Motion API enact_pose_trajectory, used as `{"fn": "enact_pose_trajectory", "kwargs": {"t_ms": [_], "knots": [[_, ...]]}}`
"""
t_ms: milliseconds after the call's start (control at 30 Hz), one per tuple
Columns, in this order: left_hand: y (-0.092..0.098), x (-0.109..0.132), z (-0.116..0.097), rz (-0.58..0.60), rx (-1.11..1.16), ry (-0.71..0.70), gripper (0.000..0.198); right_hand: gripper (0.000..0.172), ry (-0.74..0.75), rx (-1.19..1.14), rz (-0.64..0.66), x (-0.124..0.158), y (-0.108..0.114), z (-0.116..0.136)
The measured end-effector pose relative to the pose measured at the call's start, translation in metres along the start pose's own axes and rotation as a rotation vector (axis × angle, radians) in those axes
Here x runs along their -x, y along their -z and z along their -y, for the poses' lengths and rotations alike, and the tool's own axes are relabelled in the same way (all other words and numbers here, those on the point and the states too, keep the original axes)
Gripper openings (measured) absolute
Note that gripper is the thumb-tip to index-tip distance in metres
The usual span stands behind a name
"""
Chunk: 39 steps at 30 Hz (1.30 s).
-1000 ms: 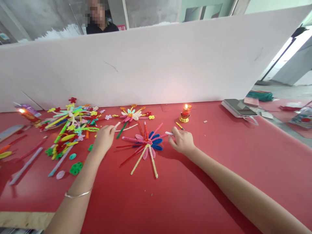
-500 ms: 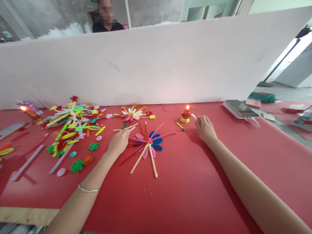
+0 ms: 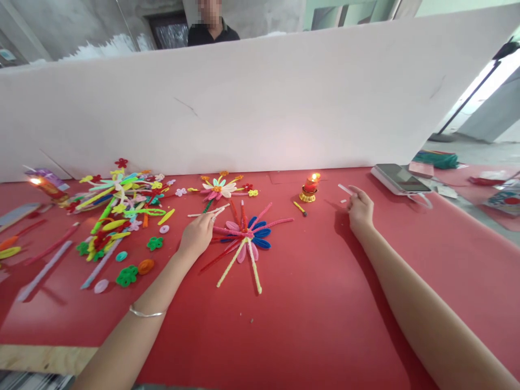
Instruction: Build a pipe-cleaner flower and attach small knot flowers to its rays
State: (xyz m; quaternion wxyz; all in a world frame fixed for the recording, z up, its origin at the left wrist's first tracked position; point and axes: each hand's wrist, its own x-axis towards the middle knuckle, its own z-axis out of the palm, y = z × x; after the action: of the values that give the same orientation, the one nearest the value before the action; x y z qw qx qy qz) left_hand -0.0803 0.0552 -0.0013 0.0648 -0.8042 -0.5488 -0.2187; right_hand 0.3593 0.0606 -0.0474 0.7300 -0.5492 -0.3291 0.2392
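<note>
A pale, fuzzy pipe cleaner [image 3: 221, 209] is pinched in my left hand [image 3: 196, 236], its tip showing past the fingers. Just right of that hand lies a pipe-cleaner flower [image 3: 247, 235] with blue and pink petals and long red, pink and pale yellow stems. My right hand [image 3: 361, 210] is closed on a short translucent glue stick [image 3: 345, 189], which points toward the candle. To its left a lit red candle [image 3: 311, 186] burns in a gold holder. A small yellow stub with a dark end [image 3: 300, 208] lies in front of the candle.
A white and pink flower [image 3: 219, 188] lies behind my left hand. Pipe-cleaner pieces [image 3: 117, 189] are heaped at left, near another lit candle [image 3: 49, 188]. A phone on a white block [image 3: 400, 180] lies at right. A white board [image 3: 244, 108] closes off the back; a person [image 3: 213, 32] stands behind it.
My right hand has moved right, away from the candle, with the glue stick still in it. My left hand has stayed almost in place. The person behind the board has shifted right.
</note>
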Motion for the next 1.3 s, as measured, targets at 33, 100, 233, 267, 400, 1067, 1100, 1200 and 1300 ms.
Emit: {"fn": "enact_pose_trajectory", "kwargs": {"t_ms": [33, 100, 233, 267, 400, 1067, 1100, 1200, 1300], "knots": [[0.0, 0.0, 0.001, -0.007, -0.003, -0.002, 0.033, 0.015, -0.041, -0.057, -0.021, -0.002, 0.0, -0.001], [0.001, -0.001, 0.005, -0.012, -0.021, 0.016, 0.033, 0.013, -0.088, -0.135, -0.046, -0.005, 0.002, 0.0], [0.005, -0.003, 0.018, 0.011, -0.07, 0.09, 0.032, 0.027, -0.173, -0.284, 0.003, -0.006, 0.008, 0.007], [0.005, -0.003, 0.021, 0.02, -0.074, 0.103, 0.032, 0.027, -0.2, -0.313, 0.019, -0.006, 0.01, 0.009], [0.006, -0.005, 0.032, 0.051, -0.073, 0.125, 0.033, 0.023, -0.318, -0.428, 0.08, -0.01, 0.016, 0.012], [0.0, -0.007, 0.037, 0.216, -0.151, 0.15, 0.031, 0.043, -0.345, -0.522, 0.235, -0.009, 0.01, 0.007], [0.0, -0.007, 0.037, 0.221, -0.153, 0.15, 0.031, 0.043, -0.346, -0.521, 0.241, -0.009, 0.01, 0.007], [0.001, -0.006, 0.035, 0.241, -0.163, 0.157, 0.03, 0.041, -0.346, -0.513, 0.262, -0.01, 0.01, 0.004], [0.001, -0.006, 0.033, 0.253, -0.178, 0.167, 0.03, 0.038, -0.337, -0.501, 0.271, -0.011, 0.011, 0.003]]}}
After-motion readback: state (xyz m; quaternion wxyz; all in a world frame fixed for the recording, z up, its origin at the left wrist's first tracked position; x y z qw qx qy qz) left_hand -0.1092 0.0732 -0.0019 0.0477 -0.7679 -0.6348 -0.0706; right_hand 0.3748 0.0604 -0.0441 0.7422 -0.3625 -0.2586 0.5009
